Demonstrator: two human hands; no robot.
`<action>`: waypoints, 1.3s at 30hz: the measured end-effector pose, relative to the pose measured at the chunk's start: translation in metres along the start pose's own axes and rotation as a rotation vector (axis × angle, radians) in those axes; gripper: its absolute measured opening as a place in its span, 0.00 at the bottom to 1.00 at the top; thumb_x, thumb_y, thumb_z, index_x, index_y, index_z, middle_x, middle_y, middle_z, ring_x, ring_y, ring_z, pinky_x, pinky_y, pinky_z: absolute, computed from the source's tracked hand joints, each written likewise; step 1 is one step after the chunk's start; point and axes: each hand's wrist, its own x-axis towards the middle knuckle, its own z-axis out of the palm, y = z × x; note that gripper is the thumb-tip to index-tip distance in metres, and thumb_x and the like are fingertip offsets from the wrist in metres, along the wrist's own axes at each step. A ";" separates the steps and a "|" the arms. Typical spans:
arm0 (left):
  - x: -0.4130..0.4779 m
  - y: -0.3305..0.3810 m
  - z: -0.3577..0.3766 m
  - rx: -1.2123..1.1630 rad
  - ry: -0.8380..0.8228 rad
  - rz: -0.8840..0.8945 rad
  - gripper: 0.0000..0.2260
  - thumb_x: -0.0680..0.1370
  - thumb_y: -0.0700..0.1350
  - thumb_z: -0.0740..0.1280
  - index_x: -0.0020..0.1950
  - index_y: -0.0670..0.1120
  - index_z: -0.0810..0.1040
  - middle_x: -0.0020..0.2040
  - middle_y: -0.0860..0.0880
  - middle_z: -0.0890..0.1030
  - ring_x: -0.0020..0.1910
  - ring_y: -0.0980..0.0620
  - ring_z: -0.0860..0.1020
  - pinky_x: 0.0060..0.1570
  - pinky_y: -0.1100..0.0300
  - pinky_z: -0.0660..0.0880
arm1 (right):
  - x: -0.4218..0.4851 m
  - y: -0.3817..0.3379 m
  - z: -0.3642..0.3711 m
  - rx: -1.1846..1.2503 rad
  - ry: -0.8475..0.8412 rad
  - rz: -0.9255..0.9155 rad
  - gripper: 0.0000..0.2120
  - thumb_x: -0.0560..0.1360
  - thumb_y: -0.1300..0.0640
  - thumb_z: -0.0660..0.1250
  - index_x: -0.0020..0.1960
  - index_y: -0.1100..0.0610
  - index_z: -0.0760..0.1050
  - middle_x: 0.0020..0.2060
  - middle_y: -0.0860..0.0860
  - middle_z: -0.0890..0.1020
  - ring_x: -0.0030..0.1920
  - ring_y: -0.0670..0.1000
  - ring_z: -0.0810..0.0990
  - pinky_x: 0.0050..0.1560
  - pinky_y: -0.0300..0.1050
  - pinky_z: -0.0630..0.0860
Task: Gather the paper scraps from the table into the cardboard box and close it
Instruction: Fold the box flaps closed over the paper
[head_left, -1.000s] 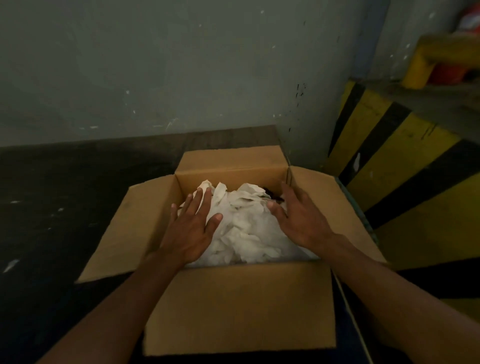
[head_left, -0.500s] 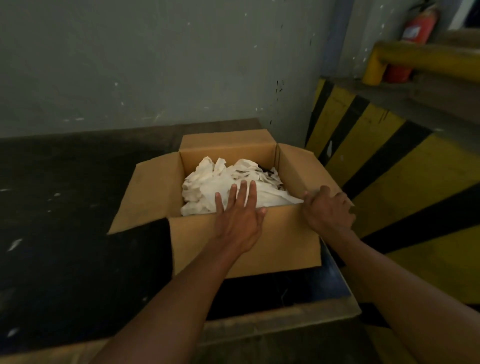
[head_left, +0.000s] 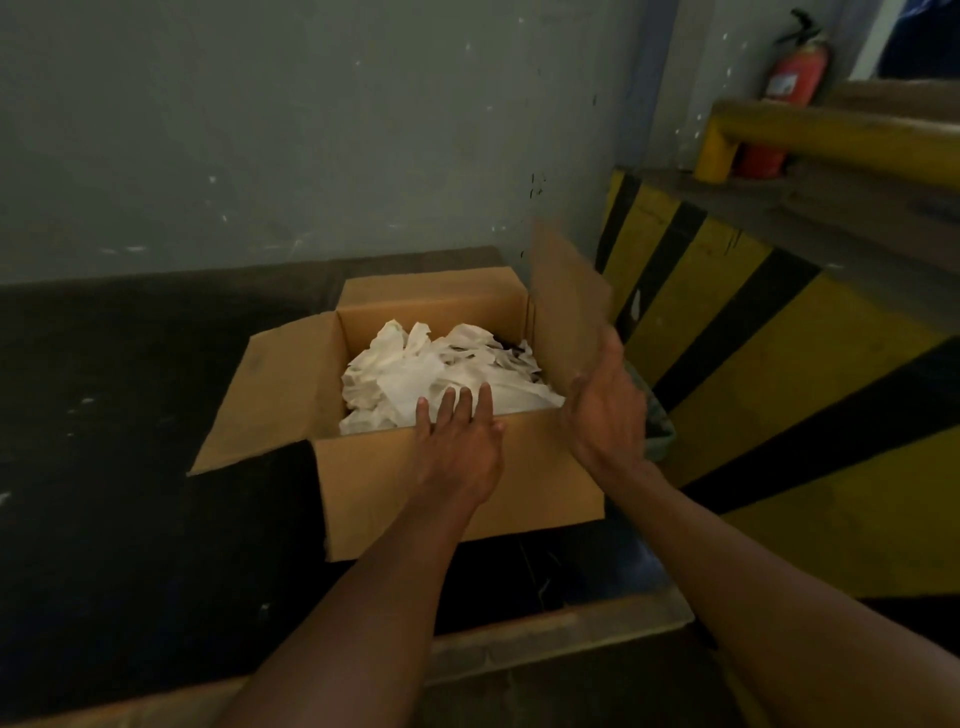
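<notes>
Open box (head_left: 374, 493) mid-table (head_left: 130, 467), scraps (head_left: 415, 374) heaped inside, left hand (head_left: 462, 447) flat on its 6 o'clock rim, fingers straight and close together, right hand (head_left: 608, 415) at 3 o'clock, fingers straight against upright flap (head_left: 566, 291)

Dark table (head_left: 130, 467), cardboard box (head_left: 545, 483) on it

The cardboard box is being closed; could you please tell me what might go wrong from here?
The paper scraps heap to the rim, so the right flap, raised by the right hand, may squeeze pieces out. The left hand reaches over the near rim, where that flap may trap it.
</notes>
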 end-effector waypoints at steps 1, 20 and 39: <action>0.000 0.000 0.000 -0.002 0.002 0.006 0.25 0.82 0.53 0.46 0.78 0.48 0.47 0.78 0.46 0.56 0.77 0.47 0.49 0.72 0.42 0.40 | -0.001 -0.003 0.000 0.037 -0.036 -0.063 0.26 0.78 0.59 0.55 0.72 0.46 0.50 0.58 0.59 0.77 0.53 0.60 0.78 0.55 0.62 0.75; -0.023 -0.079 -0.044 -0.738 0.670 -0.906 0.29 0.75 0.37 0.65 0.74 0.46 0.58 0.70 0.40 0.62 0.67 0.41 0.64 0.64 0.49 0.65 | -0.003 -0.061 0.070 -0.233 -0.575 -0.292 0.22 0.81 0.48 0.55 0.70 0.59 0.66 0.70 0.61 0.67 0.71 0.61 0.63 0.71 0.55 0.60; -0.023 -0.070 -0.059 -0.526 0.400 -0.669 0.23 0.75 0.42 0.67 0.69 0.51 0.68 0.67 0.45 0.67 0.64 0.46 0.69 0.63 0.50 0.69 | -0.011 -0.068 0.080 -0.145 -0.589 -0.184 0.34 0.80 0.45 0.56 0.77 0.53 0.42 0.71 0.62 0.65 0.71 0.63 0.63 0.71 0.57 0.60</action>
